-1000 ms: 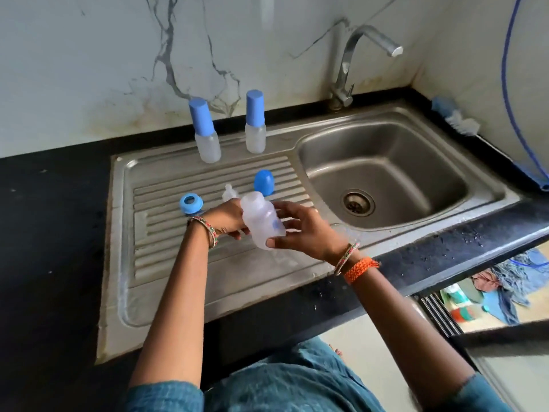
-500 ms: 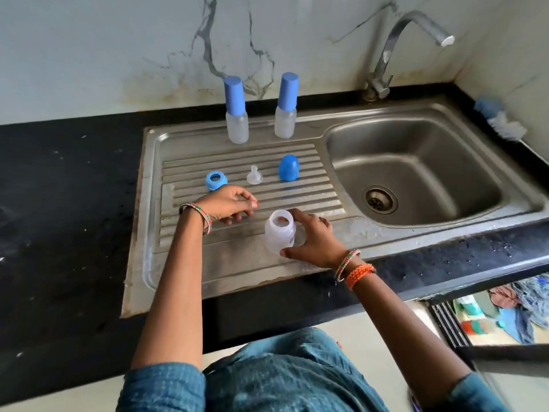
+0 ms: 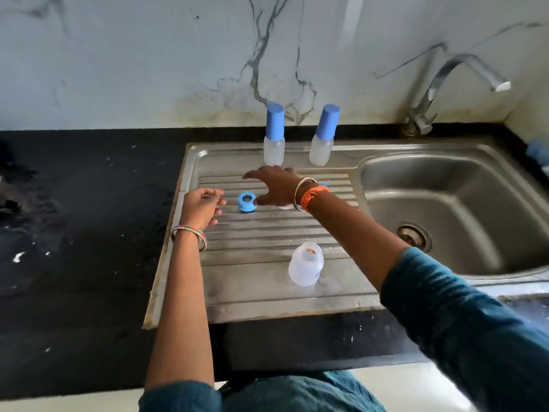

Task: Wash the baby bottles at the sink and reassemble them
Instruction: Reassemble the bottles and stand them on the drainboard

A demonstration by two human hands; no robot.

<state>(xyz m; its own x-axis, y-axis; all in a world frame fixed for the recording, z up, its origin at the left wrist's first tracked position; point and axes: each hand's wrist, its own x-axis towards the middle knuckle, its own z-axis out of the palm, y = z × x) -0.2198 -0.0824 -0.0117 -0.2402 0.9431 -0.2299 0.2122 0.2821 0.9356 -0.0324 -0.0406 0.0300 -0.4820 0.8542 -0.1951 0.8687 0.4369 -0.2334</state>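
Since half a second ago the right hand point(image 3: 274, 187) has let go of the open bottle point(image 3: 306, 267) and reached across to the far side of the drainboard point(image 3: 267, 301); the left hand point(image 3: 202, 206) has drifted left, and the camera has swung left too.

Head view: the bottle stands upright and alone on the near part of the drainboard, mouth up, touched by neither hand. The right hand is spread, fingers straight, holding nothing, its thumb just beside the blue ring point(image 3: 246, 202). The left hand hovers over the drainboard's left edge, fingers loosely curled, empty. Two capped bottles point(image 3: 274, 135) point(image 3: 323, 135) stand upright at the back by the wall. Beyond the wrist, small parts are mostly hidden. The basin point(image 3: 460, 209) and tap point(image 3: 445, 93) lie to the right.
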